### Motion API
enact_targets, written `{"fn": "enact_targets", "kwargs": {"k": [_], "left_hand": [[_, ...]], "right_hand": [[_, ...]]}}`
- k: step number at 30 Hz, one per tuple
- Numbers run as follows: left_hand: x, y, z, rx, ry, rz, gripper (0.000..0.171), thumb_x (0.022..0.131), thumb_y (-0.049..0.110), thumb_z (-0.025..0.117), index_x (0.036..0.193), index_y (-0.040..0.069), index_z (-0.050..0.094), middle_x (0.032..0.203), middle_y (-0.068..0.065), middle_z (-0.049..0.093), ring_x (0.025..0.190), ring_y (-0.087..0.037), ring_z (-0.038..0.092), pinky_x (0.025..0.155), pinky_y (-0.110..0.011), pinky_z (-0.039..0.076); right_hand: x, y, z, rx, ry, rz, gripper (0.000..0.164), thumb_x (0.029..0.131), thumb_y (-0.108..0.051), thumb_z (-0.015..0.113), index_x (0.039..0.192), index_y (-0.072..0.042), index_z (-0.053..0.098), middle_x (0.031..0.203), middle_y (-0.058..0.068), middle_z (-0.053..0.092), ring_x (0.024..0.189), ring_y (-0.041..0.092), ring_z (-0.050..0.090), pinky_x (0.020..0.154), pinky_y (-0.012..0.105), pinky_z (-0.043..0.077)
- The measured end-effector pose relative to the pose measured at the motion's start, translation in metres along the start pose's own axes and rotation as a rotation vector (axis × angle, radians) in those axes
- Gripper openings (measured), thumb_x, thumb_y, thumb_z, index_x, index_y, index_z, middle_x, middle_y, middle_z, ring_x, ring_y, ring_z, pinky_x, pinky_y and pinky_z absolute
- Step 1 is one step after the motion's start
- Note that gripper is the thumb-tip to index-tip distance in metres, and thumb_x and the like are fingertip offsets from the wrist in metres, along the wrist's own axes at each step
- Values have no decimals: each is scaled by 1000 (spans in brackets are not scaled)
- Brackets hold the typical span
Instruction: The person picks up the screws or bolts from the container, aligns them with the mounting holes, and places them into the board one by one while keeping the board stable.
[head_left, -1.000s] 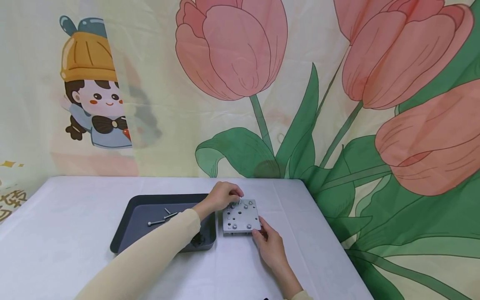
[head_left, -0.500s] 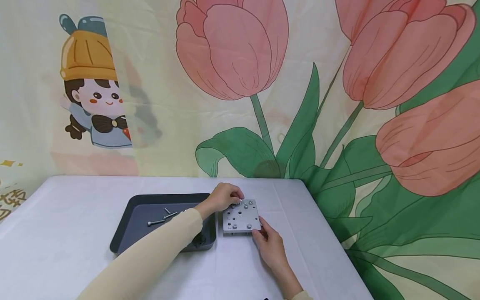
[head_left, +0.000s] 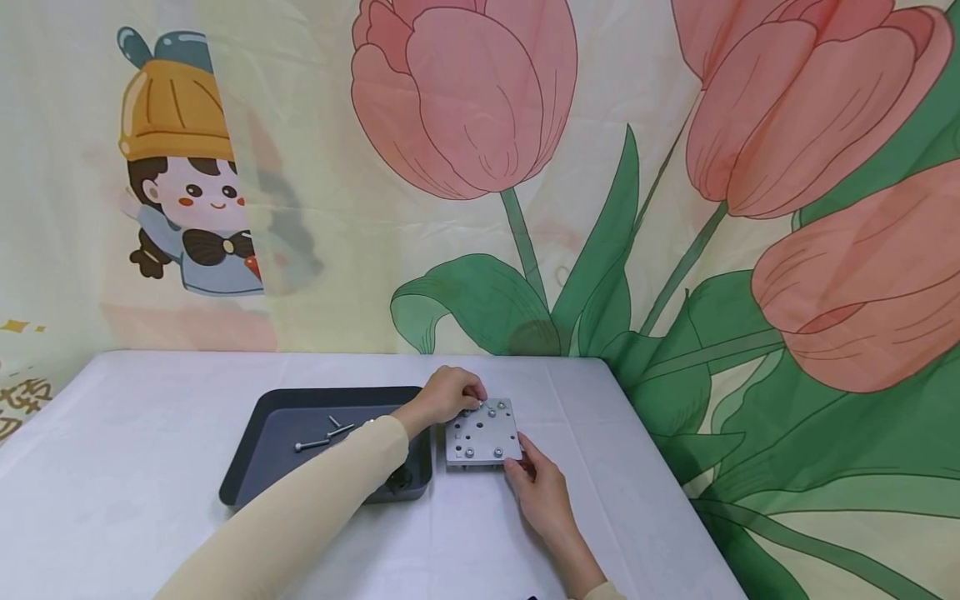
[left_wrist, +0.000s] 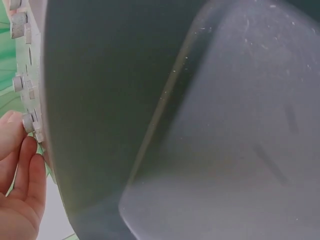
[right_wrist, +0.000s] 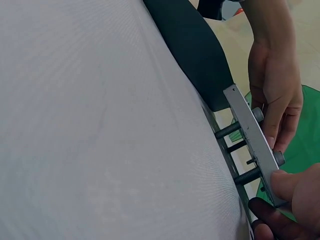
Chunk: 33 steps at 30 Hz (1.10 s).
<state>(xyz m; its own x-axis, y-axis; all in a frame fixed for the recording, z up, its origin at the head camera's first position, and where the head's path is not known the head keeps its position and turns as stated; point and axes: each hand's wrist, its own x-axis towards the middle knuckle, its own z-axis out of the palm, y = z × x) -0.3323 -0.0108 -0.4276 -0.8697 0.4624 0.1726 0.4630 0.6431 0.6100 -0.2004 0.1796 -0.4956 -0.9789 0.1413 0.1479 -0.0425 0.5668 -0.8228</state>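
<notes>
Square grey metal plate with drilled holes (head_left: 482,432) sits on the white-clothed table (head_left: 135,467), touching the right wall of the dark grey plastic tray (head_left: 258,433). Right wrist view shows the plate raised off the cloth on threaded bolt shanks.

Left hand (head_left: 444,393) is at the plate's far-left corner, fingers curled and pinching a small silver screw (head_left: 477,403) at a hole. Right hand (head_left: 542,492) grips the plate's near-right corner, thumb on top, fingers under the edge.

Room: the table's right edge is near the plate, with only a narrow cloth strip between. The far edge meets the tulip-print backdrop (head_left: 675,167) just beyond the left hand. Open cloth lies near and left of the tray; the left forearm crosses over the tray's near-right corner.

Counts: one plate, one tray, two hands. In the tray: two loose silver bolts (head_left: 322,433) and one dark small part (head_left: 397,479) at the near-right corner, too small to identify. About five screw heads show on the plate; exact count unclear.
</notes>
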Motion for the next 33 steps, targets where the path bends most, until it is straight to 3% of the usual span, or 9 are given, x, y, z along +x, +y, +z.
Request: {"fn": "enact_targets", "kwargs": {"k": [7, 15, 23, 33], "left_hand": [[-2, 1, -5, 11, -16, 15, 8, 96, 3, 76, 100, 8, 82, 92, 0, 78, 85, -12, 67, 84, -34, 56], [-6, 1, -22, 38, -32, 24, 10, 98, 5, 75, 106, 8, 81, 96, 2, 78, 91, -13, 69, 89, -37, 57], [-24, 4, -60, -8, -36, 65, 14, 98, 9, 76, 111, 12, 80, 102, 0, 79, 95, -12, 72, 87, -35, 58], [-56, -19, -106, 41, -4, 86, 19, 95, 8, 78, 114, 9, 78, 106, -2, 78, 102, -21, 74, 91, -41, 59]], "right_hand": [[1, 1, 1, 4, 10, -8, 54, 104, -18, 69, 155, -7, 54, 114, 7, 71, 95, 15, 59, 81, 25, 54], [1, 1, 1, 3, 11, -4, 54, 104, -17, 69, 155, -7, 54, 117, 7, 73, 96, 15, 60, 84, 26, 54], [0, 2, 3, -7, 19, -1, 54, 104, -18, 69, 155, -8, 54, 120, 7, 73, 97, 15, 61, 87, 30, 56], [0, 1, 2, -9, 18, 4, 54, 104, -18, 69, 156, -8, 54, 120, 7, 72, 96, 15, 60, 87, 30, 56]]}}
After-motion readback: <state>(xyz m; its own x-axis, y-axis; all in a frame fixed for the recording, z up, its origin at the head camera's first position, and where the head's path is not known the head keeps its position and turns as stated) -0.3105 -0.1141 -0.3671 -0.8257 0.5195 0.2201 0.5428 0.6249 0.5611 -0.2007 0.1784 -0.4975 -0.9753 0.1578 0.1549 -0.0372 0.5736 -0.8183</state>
